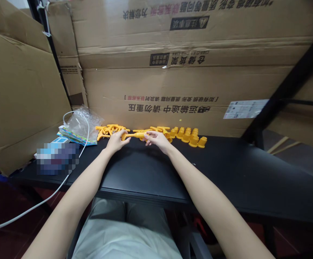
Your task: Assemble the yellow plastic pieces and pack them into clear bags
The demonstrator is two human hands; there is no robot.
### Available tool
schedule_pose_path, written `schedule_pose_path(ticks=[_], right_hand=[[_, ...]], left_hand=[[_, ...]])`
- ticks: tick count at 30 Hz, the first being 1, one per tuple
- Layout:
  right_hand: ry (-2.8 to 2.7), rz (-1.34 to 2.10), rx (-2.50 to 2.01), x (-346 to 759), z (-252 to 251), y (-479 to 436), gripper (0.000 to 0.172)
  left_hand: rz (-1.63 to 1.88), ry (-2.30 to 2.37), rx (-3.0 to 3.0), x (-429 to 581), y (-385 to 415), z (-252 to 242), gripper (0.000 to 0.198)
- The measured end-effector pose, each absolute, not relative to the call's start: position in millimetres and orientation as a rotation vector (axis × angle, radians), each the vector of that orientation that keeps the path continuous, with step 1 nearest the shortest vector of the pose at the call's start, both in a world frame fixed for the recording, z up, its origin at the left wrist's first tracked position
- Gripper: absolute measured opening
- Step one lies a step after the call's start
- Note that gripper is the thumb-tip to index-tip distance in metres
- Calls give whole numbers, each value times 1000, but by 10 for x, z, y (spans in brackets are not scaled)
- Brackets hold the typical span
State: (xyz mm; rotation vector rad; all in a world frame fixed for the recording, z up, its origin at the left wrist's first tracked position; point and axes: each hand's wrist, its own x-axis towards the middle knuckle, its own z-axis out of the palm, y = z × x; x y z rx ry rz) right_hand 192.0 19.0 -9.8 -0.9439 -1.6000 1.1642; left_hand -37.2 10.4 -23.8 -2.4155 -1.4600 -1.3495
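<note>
Above the far part of the black table, a yellow plastic piece (pixel 139 135) with a thin ridged shaft spans the gap between my two hands. My left hand (pixel 116 141) is closed around its left end, thumb pointing right. At the other end, my right hand (pixel 158 140) pinches the thicker part between thumb and fingers. Behind my left hand lies a heap of yellow branching plastic pieces (pixel 113 128). More yellow pieces (pixel 159 128) lie behind my right hand, partly hidden by it. Several yellow cup-shaped pieces (pixel 186 135) stand grouped to the right.
A tall cardboard sheet (pixel 172 82) backs the black table (pixel 145 172), and a cardboard box (pixel 18 93) stands at left. A clear plastic bag (pixel 78 122), a colourful packet (pixel 78 137) and a blurred-out item (pixel 56 158) lie at left. A white cable (pixel 62 185) hangs over the edge.
</note>
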Motion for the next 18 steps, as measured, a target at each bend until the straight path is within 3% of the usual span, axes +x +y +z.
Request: schedule_pose_path(ticks=[11, 18], right_hand=[[-1566, 1177, -969, 1888, -55, 133, 36], [-1572, 1179, -963, 1885, -71, 147, 42]], left_hand=[[-1312, -1462, -2403, -378, 99, -235, 19], [-1310, -1462, -2403, -380, 103, -241, 20]])
